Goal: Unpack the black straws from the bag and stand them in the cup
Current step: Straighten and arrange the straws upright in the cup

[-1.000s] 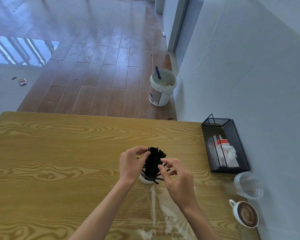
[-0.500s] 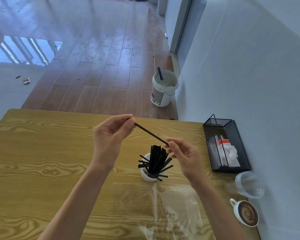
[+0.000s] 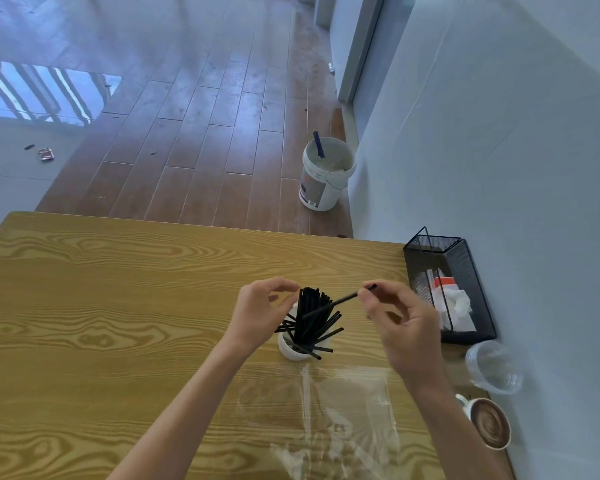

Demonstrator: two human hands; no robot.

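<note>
— Pinching one thin black plastic straw (image 3: 340, 301) near its upper end, is that the right hand (image 3: 404, 327)?

— Yes. Thumb and forefinger are clamped on it, the other fingers (image 3: 394, 315) loosely curled. The straw slants down to the left, its lower end among the bundle of black straws (image 3: 310, 320) in the small white round cup (image 3: 291, 349).

— And the left hand (image 3: 257, 315)?

— Just left of the bundle, fingers curled with thumb and forefinger close together at the straw tops. Whether they grip a straw, I cannot tell.

— Where is the cup?

— On the yellow wood-grain bench (image 3: 118, 306), between the two hands. Most straws stand upright; several fan out sideways over the rim.

— The bag?

— A clear plastic bag (image 3: 329, 417) lies flat on the bench, just nearer than the cup.

— Anything readable?

— No. The white plastic bucket (image 3: 323, 178) on the wooden floor carries a label, too small to read. The black wire-mesh tray (image 3: 465, 268) by the wall holds white packets with an orange patch, lettering not legible. Near it sit a clear plastic cup (image 3: 494, 367) and a white mug of coffee (image 3: 489, 424).
</note>
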